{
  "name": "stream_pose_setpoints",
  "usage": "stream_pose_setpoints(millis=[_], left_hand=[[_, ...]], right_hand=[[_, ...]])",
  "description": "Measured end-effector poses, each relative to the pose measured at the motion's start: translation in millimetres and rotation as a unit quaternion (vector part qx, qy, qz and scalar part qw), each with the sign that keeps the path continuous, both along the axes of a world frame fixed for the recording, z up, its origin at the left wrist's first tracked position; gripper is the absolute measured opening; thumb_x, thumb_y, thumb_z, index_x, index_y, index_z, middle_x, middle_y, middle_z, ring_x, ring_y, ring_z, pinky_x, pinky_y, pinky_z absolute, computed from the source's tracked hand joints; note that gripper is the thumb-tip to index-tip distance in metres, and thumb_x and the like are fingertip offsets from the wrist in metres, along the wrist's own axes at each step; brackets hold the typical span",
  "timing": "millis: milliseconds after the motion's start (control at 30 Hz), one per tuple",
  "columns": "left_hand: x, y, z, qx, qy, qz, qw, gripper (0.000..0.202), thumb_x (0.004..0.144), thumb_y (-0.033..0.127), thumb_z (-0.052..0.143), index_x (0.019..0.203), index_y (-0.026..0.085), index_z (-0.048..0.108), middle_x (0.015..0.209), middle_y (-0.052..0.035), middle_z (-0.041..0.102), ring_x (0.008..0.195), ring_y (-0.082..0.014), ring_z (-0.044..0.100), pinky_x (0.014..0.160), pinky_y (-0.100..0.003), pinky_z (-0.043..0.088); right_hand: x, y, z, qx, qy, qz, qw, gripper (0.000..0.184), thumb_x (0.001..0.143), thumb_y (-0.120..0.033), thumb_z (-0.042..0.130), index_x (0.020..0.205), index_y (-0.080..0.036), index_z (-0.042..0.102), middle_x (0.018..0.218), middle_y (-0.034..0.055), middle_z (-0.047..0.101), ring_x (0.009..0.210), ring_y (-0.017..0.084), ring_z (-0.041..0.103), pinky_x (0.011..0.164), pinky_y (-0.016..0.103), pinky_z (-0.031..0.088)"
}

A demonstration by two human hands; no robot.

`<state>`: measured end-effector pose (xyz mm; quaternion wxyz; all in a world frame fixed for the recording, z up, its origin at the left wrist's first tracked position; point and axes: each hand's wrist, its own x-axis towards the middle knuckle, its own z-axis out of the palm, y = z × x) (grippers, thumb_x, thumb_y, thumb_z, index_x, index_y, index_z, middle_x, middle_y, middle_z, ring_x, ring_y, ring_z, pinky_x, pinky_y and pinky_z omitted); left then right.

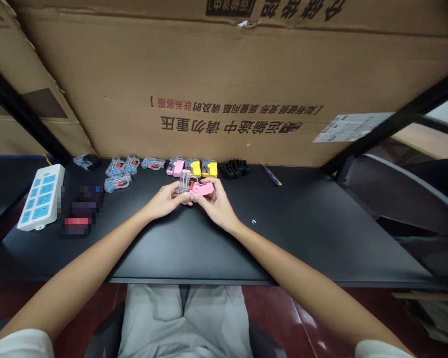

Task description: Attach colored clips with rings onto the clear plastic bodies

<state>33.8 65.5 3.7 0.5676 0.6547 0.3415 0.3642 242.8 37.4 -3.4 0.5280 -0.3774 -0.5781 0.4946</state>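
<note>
Both hands meet over the middle of the black table [306, 233], gripping one small pink and clear plastic toy [196, 187]. My left hand [168, 199] pinches its clear end, fingers closed. My right hand [215, 201] wraps round the pink end. Just behind them lies a row of similar small toys: a pink one [175, 167], two yellow ones [209, 169] and several clear ones with blue and red parts [117, 183].
A white power strip with blue sockets [42, 197] lies at the left, beside a blurred dark object [80, 211]. Black plastic parts [233, 168] and a screwdriver [272, 175] rest near a large cardboard box [224, 84] standing behind the table. A small washer [253, 221] lies right of my hands.
</note>
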Motion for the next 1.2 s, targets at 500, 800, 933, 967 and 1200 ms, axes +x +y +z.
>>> stream_pose_setpoints(millis=[500,800,933,967,1200], left_hand=[[2.6,-6.3,5.0,0.052,0.064,0.019,0.996,0.05,0.094,0.065,0.074,0.107,0.018,0.064,0.1,-0.011,0.084,0.09,-0.0283,0.085,0.088,-0.042,0.068],[0.8,-10.9,11.0,0.097,0.093,0.006,0.991,0.043,0.1,0.061,0.069,0.107,0.019,0.063,0.097,-0.0112,0.086,0.093,-0.0284,0.085,0.089,-0.041,0.067],[1.2,-10.4,10.6,0.086,0.083,0.003,0.993,0.046,0.098,0.063,0.07,0.107,0.018,0.063,0.1,-0.0119,0.085,0.092,-0.0282,0.085,0.09,-0.042,0.068],[1.6,-9.8,9.9,0.08,0.078,0.002,0.994,0.047,0.098,0.063,0.071,0.107,0.018,0.063,0.101,-0.0119,0.085,0.092,-0.0282,0.085,0.09,-0.042,0.068],[2.4,-6.3,3.1,0.053,0.043,0.014,0.998,0.065,0.093,0.064,0.077,0.133,0.018,0.054,0.109,-0.0135,0.084,0.088,-0.027,0.084,0.088,-0.042,0.067]], right_hand=[[1.0,2.8,-7.1,0.006,-0.008,0.001,1.0,0.052,0.088,-0.05,0.085,0.119,-0.028,0.05,0.104,0.0027,0.066,0.093,0.023,0.068,0.09,0.04,0.059],[5.8,4.9,-2.8,-0.02,-0.013,0.013,1.0,0.05,0.085,-0.049,0.087,0.115,-0.028,0.053,0.103,0.0029,0.065,0.092,0.023,0.068,0.09,0.042,0.061],[6.4,6.5,-2.0,-0.029,-0.011,0.021,0.999,0.05,0.085,-0.05,0.087,0.116,-0.028,0.054,0.103,0.0029,0.065,0.091,0.023,0.067,0.089,0.043,0.06],[5.7,6.3,-2.1,-0.026,-0.01,0.019,0.999,0.05,0.085,-0.05,0.087,0.116,-0.028,0.053,0.103,0.0029,0.065,0.091,0.023,0.067,0.089,0.042,0.06],[1.9,3.8,-0.8,0.002,0.004,0.0,1.0,0.053,0.086,-0.05,0.087,0.122,-0.03,0.054,0.105,0.0034,0.065,0.095,0.024,0.067,0.093,0.043,0.059]])
